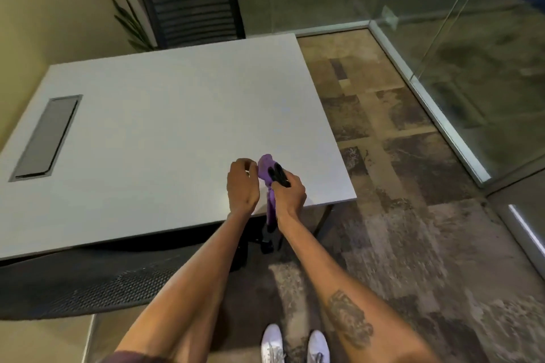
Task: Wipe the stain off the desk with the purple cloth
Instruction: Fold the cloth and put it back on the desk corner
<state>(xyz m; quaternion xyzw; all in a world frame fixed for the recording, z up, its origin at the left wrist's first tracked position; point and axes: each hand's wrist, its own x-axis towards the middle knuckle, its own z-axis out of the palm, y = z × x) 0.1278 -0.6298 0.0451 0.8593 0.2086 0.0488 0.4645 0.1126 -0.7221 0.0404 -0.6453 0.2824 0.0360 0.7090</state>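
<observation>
View from a head-worn camera looking down at a pale grey desk surface [177, 115] that fills the left and centre of the frame. Both hands are together over the lower right corner of the surface. The right hand [290, 191] grips a purple cloth [267, 166] around its middle, along with a small black object [278, 175] whose kind cannot be made out. The cloth's bunched top rises above the fist and a narrow tail hangs down past the surface edge. The left hand [242, 183] sits just beside the bunched top with its fingers curled; whether it actually pinches the cloth cannot be told. A very faint bluish mark [286, 111] shows on the surface above the hands, too faint to be sure it is the stain.

At the left of the frame a long recessed cable box [47, 137] is set into the surface, its grey lid closed and its contents hidden.

A black slatted office chair [188, 3] stands at the top centre behind the surface, with plant leaves [129, 23] to its left. A black mesh chair [88, 280] sits at the lower left. Patterned brown carpet [398, 156] covers the right side, bounded by a glass wall [472, 38]. White shoes [272, 343] show at the bottom edge
</observation>
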